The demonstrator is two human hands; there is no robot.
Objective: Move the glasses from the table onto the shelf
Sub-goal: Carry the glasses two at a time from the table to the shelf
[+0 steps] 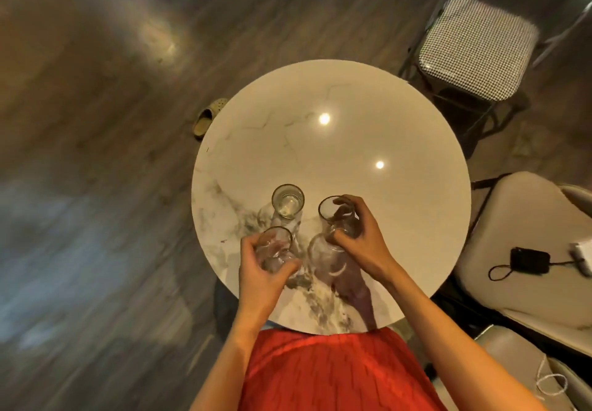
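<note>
A person in a red garment stands at a round marble-patterned surface, the left hand wrapped around one clear gold-rimmed glass and the right hand closed around a second glass. A third glass stands free just beyond them, and what appears to be a fourth sits under the right wrist. All look empty, though glare makes it hard to be sure. No shelf is in view. The lift should go best straight up, each glass kept upright and clear of its neighbours, since they stand close together and a knock could topple one.
</note>
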